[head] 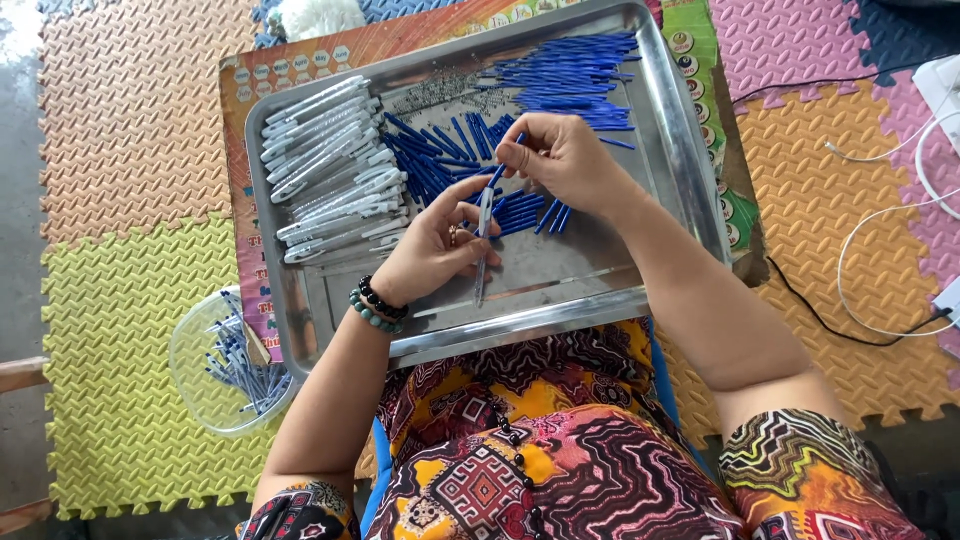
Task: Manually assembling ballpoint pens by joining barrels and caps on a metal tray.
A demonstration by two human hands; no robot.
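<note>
Steel tray on foam mats

steel tray of pen parts on foam-mat floor

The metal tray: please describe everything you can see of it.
The metal tray is rectangular, shiny and silver-grey, with a raised rim and rounded corners. It lies flat on a printed board over foam mats, near the person's lap. It holds white pen barrels, blue pen parts and small springs. Both hands work above it.
</note>
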